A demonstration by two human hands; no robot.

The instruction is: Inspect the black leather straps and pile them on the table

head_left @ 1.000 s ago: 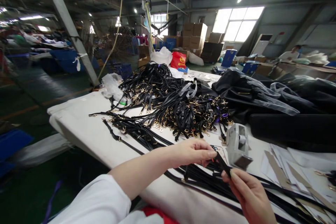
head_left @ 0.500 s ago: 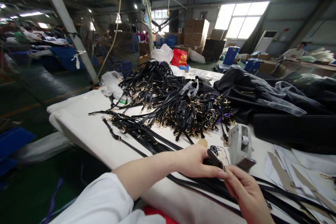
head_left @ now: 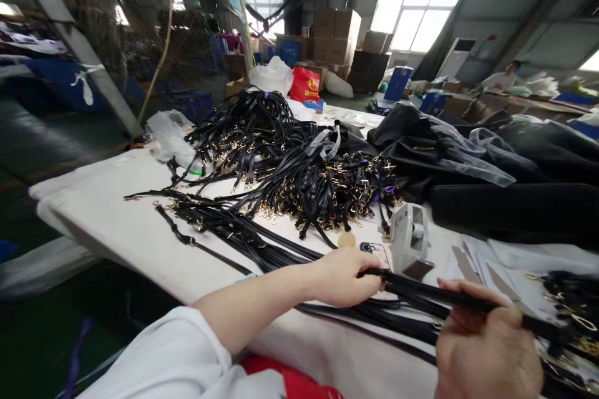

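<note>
A black strap (head_left: 421, 287) stretches between my two hands above the near part of the white table (head_left: 112, 215). My left hand (head_left: 349, 275) is closed around its one end, in front of a phone (head_left: 373, 252). Farther along to the right, my right hand (head_left: 489, 336) is closed on the same strap, slightly blurred, with the strap running on past it. Under both hands lies a bundle of long black straps (head_left: 262, 249) with gold metal fittings, partly hidden by my left forearm.
Behind is a large heap of black straps with gold clasps (head_left: 322, 184). A grey-white tape dispenser (head_left: 409, 237) stands beyond my hands. Black material (head_left: 515, 212) and papers (head_left: 496, 262) lie to the right. A person (head_left: 503, 80) is in the far background.
My hands were together at the strap's end. Now my right hand has drawn away to the right along the strap, pulling it out straight. The view has shifted slightly right.
</note>
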